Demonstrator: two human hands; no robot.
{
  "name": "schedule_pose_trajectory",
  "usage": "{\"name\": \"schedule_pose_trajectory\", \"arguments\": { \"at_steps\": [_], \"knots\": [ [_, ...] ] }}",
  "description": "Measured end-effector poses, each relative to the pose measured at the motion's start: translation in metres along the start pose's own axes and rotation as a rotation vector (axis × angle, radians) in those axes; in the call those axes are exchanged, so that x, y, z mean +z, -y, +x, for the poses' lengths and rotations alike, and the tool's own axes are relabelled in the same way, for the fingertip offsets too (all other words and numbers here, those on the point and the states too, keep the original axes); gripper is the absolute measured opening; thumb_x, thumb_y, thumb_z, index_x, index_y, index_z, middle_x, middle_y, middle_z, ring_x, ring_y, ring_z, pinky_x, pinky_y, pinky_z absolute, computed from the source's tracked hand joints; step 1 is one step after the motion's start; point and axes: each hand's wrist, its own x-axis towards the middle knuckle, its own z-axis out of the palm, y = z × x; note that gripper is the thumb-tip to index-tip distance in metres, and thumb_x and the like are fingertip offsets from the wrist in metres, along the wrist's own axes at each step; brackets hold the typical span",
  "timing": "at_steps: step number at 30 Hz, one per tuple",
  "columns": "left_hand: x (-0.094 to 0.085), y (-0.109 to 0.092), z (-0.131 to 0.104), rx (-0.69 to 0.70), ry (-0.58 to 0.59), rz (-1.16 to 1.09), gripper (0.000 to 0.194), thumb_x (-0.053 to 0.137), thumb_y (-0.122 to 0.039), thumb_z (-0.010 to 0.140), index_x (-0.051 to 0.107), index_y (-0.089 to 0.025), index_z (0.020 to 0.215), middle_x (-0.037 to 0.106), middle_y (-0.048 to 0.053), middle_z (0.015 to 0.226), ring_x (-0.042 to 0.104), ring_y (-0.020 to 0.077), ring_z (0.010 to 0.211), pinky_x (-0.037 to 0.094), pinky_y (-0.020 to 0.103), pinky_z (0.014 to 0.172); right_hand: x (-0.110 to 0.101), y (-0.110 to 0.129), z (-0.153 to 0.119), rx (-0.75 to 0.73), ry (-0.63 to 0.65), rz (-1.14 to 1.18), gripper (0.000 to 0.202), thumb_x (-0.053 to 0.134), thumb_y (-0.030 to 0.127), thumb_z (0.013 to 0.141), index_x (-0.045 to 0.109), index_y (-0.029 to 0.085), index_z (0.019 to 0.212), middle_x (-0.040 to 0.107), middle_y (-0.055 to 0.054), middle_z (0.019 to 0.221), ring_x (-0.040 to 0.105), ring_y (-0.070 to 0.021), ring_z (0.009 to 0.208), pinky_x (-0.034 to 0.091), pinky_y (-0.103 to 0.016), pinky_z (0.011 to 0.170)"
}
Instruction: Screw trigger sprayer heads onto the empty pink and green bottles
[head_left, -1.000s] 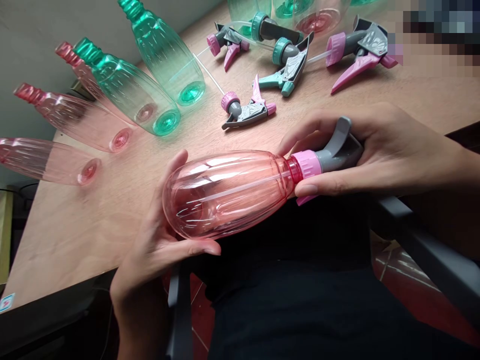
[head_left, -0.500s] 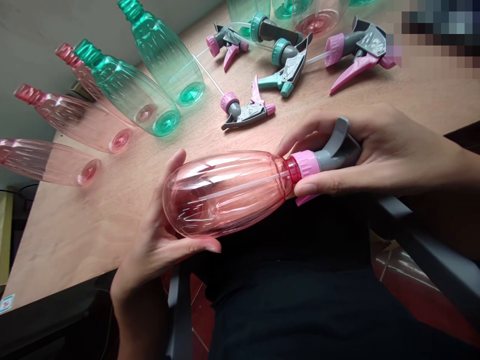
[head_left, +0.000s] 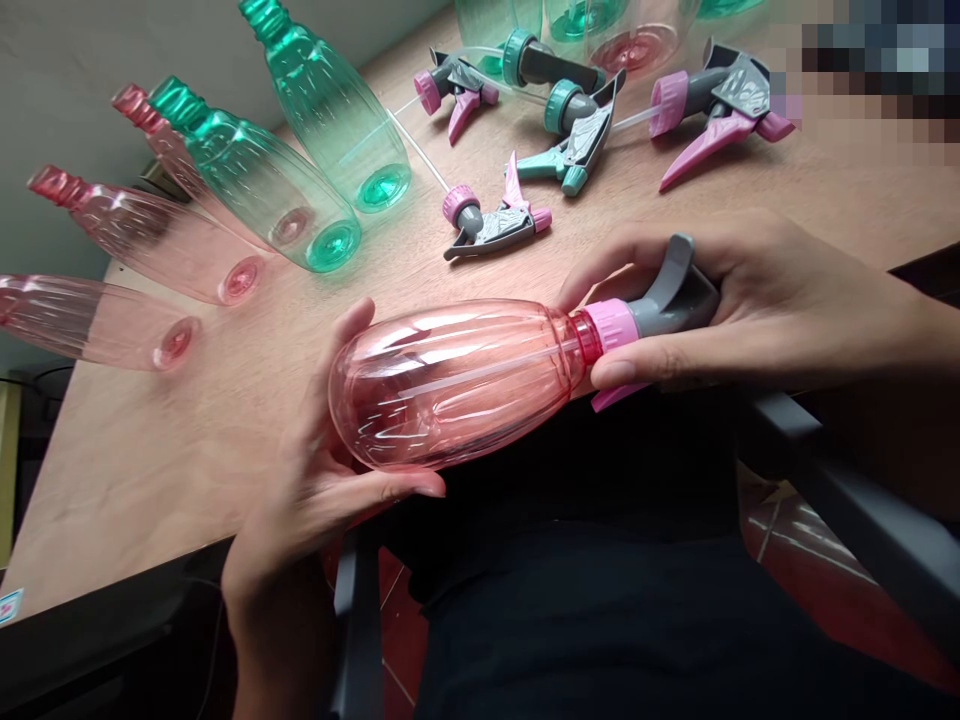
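Note:
A clear pink spray bottle [head_left: 465, 385] lies nearly sideways between my hands, its base to the left and its neck to the right. My left hand [head_left: 319, 460] is wrapped round the base, thumb along the lower side. My right hand [head_left: 720, 310] grips the neck end, with its thumb and fingers at the pink collar of the trigger sprayer [head_left: 667, 300]. That sprayer has a grey body and a pink trigger, partly hidden by the hand. Its dip tube runs inside the bottle. The collar sits against the bottle's neck; how tight it is I cannot tell.
Several pink bottles [head_left: 165, 245] and green bottles [head_left: 330, 120] stand on the wooden table [head_left: 187, 450] at the left and back. Loose trigger spray heads [head_left: 499, 228] with thin tubes lie behind the held bottle. A chair armrest [head_left: 862, 490] is at the lower right.
The bottle and both hands have shifted only very slightly. My grip on the bottle and sprayer looks the same.

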Motion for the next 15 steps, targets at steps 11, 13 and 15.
{"name": "schedule_pose_trajectory", "arguments": {
  "at_steps": [11,13,15],
  "knots": [
    [0.0003,0.0016,0.0034,0.078,-0.016,0.058,0.112,0.1,-0.026,0.064,0.038,-0.038,0.156,0.051,0.01,0.157,0.056,0.0435,0.14,0.047,0.067,0.116,-0.0002,0.0011,0.0031,0.188,-0.02,0.136,0.044,0.078,0.037,0.092,0.064,0.022,0.131,0.067,0.012,0.064,0.063,-0.0105,0.046,0.061,-0.02,0.052],
    [-0.0001,0.0017,0.003,0.103,0.005,0.084,0.114,0.099,-0.025,0.064,0.035,-0.038,0.157,0.047,0.01,0.16,0.055,0.0432,0.141,0.049,0.066,0.116,-0.0004,0.001,0.003,0.187,-0.015,0.176,0.05,0.078,0.037,0.092,0.06,0.02,0.135,0.064,0.016,0.061,0.059,-0.0063,0.042,0.062,-0.018,0.059],
    [-0.0001,0.0017,0.0021,0.118,0.022,0.096,0.116,0.1,-0.023,0.064,0.033,-0.038,0.158,0.043,0.01,0.163,0.056,0.0424,0.14,0.051,0.064,0.115,-0.0002,0.0007,0.0019,0.203,-0.018,0.203,0.057,0.077,0.04,0.09,0.057,0.022,0.14,0.063,0.018,0.063,0.062,-0.0038,0.044,0.061,-0.015,0.06]
  ]
}}
